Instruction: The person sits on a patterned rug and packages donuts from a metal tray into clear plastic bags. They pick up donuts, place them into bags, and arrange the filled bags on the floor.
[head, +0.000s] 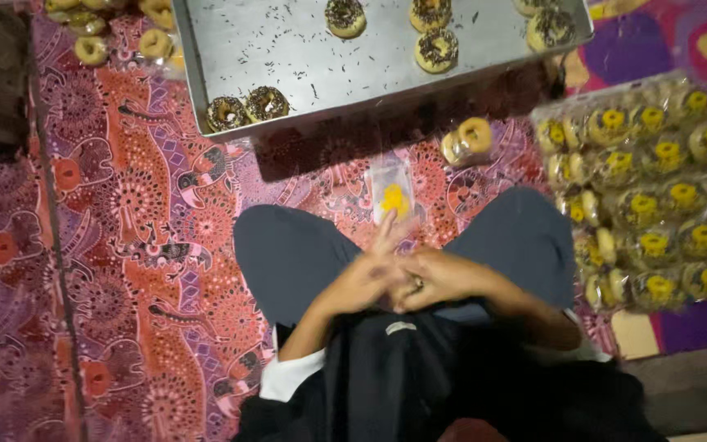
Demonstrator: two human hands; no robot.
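My left hand (pixel 362 278) and my right hand (pixel 439 278) meet in front of my lap, between my crossed knees in grey trousers. Their fingers overlap and are blurred; the right hand wears a ring. Just beyond the fingertips an empty clear plastic bag (pixel 392 190) with a yellow mark lies on the patterned cloth (pixel 124 245). I cannot tell whether either hand holds anything. A metal tray (pixel 288 57) at the top carries several chocolate-sprinkled donuts (pixel 247 106).
A heap of bagged donuts with yellow marks (pixel 656 196) lies at the right. Two bagged plain donuts (pixel 466 141) sit by the tray's front edge. Several plain donuts (pixel 116 33) lie at the top left. Dark floor borders the cloth on the left.
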